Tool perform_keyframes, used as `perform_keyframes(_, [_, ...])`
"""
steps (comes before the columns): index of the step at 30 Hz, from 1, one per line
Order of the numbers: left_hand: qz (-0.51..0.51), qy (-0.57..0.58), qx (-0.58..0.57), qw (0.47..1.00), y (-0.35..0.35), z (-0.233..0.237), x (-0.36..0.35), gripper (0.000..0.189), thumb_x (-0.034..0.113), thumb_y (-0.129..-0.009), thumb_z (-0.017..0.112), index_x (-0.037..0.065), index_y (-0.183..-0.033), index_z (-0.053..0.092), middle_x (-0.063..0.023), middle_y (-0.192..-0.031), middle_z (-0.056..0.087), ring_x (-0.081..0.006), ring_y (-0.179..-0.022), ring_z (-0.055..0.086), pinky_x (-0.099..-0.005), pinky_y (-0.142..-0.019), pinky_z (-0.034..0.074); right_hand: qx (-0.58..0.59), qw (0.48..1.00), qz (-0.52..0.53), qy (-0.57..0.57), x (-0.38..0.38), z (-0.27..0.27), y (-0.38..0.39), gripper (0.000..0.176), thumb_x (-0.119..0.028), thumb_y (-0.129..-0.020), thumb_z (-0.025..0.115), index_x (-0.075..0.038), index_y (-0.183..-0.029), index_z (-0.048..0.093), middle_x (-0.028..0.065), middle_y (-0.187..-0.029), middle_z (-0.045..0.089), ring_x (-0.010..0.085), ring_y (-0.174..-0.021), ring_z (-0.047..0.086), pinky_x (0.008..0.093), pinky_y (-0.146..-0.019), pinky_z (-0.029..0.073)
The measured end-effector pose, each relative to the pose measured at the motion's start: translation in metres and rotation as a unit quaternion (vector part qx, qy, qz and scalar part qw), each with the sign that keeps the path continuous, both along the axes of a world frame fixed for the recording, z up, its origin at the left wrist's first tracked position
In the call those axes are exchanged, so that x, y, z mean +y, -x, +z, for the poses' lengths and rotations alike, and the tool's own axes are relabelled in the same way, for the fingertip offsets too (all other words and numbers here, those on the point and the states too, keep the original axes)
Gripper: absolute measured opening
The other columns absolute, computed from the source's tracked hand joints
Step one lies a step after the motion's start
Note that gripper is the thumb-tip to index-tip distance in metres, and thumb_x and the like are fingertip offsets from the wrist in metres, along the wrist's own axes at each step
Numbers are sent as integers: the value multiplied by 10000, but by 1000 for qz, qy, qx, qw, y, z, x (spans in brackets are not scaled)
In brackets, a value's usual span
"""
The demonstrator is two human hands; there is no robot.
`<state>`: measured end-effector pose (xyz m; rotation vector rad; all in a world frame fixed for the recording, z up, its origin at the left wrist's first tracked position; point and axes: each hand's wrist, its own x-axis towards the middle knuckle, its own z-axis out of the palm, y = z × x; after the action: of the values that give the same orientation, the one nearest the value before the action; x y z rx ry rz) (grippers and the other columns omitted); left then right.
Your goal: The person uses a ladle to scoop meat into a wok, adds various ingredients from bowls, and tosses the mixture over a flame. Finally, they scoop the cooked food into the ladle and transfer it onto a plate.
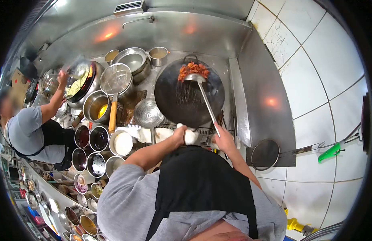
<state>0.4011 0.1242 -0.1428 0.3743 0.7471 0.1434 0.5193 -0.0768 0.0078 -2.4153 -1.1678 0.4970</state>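
Observation:
A large dark wok (pixel 168 96) sits on the range in front of me. My left hand (pixel 179 135) is closed around a folded white cloth (pixel 190 137) at the wok's near edge; whatever lies under the cloth is hidden. In my right hand (pixel 224 139) is the long handle of a metal ladle (pixel 207 102). Its bowl rests against reddish-orange pieces of food (pixel 193 71) heaped at the wok's far side. Small bits streak down the wok's surface below the heap.
Left of the wok lie a perforated strainer (pixel 148 113) and a wooden-handled mesh skimmer (pixel 116 78) across a pot. Several seasoning containers (pixel 99 138) stand nearer me. A co-worker (pixel 33 128) tosses food in another wok at far left. A round sieve (pixel 265 154) is at right.

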Motion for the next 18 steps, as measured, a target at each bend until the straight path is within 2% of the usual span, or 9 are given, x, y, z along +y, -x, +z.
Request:
perform_keyframes(2, [32,-18,54,998,-7,12,-2,274,151,-925,477,-15,-1136,530,-182,-1003,656,-337,-867,679,-503,-770,574,56,995,-1,-83,-15,8,-2,591,-107,-866,546,-184,-1440,425,228,-1170,602,383,-1005,601,401,-875,477])
perform_keyframes(4, [51,-46,28,997,-29,12,23,260,159,-921,510,-14,-1115,527,-180,-974,652,-343,-831,680,-511,-744,579,105,993,-5,-62,-34,36,3,592,-96,-859,565,-181,-1432,444,236,-1209,594,357,-1019,612,366,-897,472])
perform_keyframes(6, [64,-34,62,995,-54,27,60,283,168,-907,545,-17,-1119,508,-171,-940,645,-342,-756,685,-527,-656,583,177,976,37,-121,-58,43,3,609,-74,-852,574,-129,-1439,422,230,-1258,582,333,-1055,611,342,-933,460])
perform_keyframes(8, [63,-65,127,988,-49,77,54,295,170,-908,543,-18,-1131,500,-167,-948,644,-344,-776,689,-531,-654,582,198,977,40,-67,-75,81,11,614,-70,-849,582,-96,-1438,411,225,-1284,571,335,-1084,604,344,-950,453])
perform_keyframes(9, [55,-62,117,990,-48,71,50,298,169,-908,542,-14,-1138,496,-164,-957,644,-347,-786,691,-535,-658,581,215,976,44,-14,-75,94,7,621,-66,-847,590,-63,-1438,400,221,-1309,560,337,-1113,596,345,-968,445])
perform_keyframes(12, [32,-65,131,989,-38,71,43,310,184,-914,531,-1,-1160,488,-156,-985,644,-348,-800,693,-543,-679,580,129,985,109,15,-72,89,-3,642,-90,-850,591,-112,-1454,377,246,-1255,572,397,-1126,567,407,-956,453])
perform_keyframes(13, [26,-57,129,990,-41,70,52,315,196,-920,524,-1,-1163,486,-154,-988,645,-344,-808,693,-539,-686,581,58,988,143,-12,-68,61,-12,656,-88,-851,578,-120,-1467,354,246,-1224,583,409,-1083,575,432,-922,466])
perform_keyframes(15, [28,-51,124,991,-38,84,52,321,217,-934,499,-15,-1157,502,-161,-1021,652,-337,-836,693,-522,-719,582,52,995,83,36,-35,38,-8,630,-79,-857,560,-136,-1458,378,258,-1271,549,411,-1102,569,420,-938,461])
perform_keyframes(18, [-5,-73,21,997,-14,23,41,316,181,-929,497,-23,-1169,521,-174,-1074,653,-341,-852,692,-504,-743,584,34,998,17,56,-10,8,-3,600,-66,-866,529,-149,-1446,405,272,-1304,522,422,-1122,555,414,-945,457])
